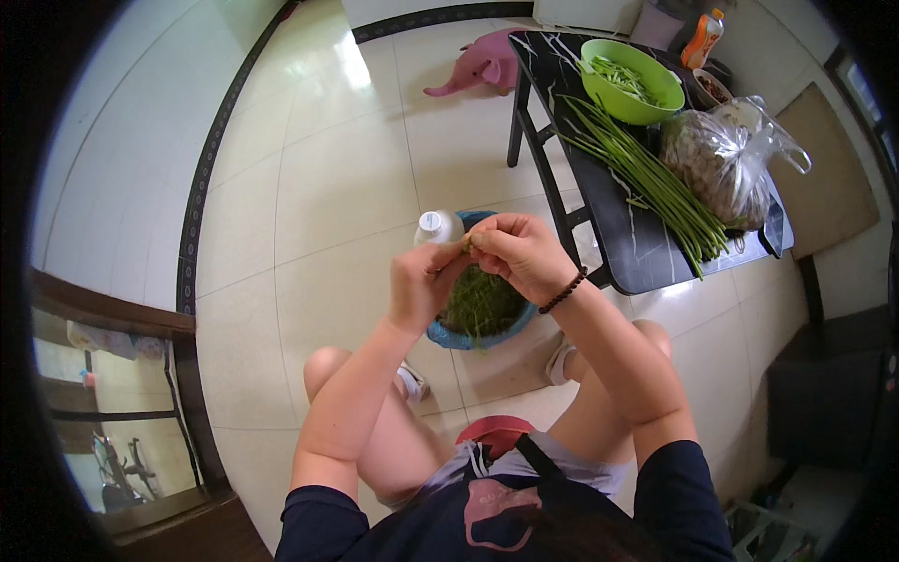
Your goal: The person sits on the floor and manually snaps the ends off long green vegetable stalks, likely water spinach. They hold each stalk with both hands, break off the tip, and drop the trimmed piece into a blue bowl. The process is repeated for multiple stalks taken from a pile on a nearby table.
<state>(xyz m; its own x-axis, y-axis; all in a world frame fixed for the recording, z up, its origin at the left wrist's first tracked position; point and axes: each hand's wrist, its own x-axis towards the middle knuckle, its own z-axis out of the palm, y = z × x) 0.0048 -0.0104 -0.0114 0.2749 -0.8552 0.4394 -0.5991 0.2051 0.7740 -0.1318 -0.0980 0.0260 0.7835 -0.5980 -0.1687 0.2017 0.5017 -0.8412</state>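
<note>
Over the bin, my left hand [425, 277] and my right hand [525, 251] meet at the fingertips. Between them they pinch a small green plant piece [468, 246], mostly hidden by the fingers. Below is a round bin with a blue plastic liner [449, 341], holding a heap of feathery green trimmings [484, 303]. To the right, long green stalks [650, 175] lie in a bundle on a black marble-patterned table [604, 239]. Cut green pieces [625, 79] fill part of a light green plastic basin [597, 88] at the table's far end.
A white bottle [439, 226] stands by the bin's far left side. On the table are a knotted clear plastic bag [723, 161], a bowl of reddish-brown bits [713, 88] and an orange-labelled bottle [702, 38]. A pink elephant figure [484, 63] is on the tiled floor.
</note>
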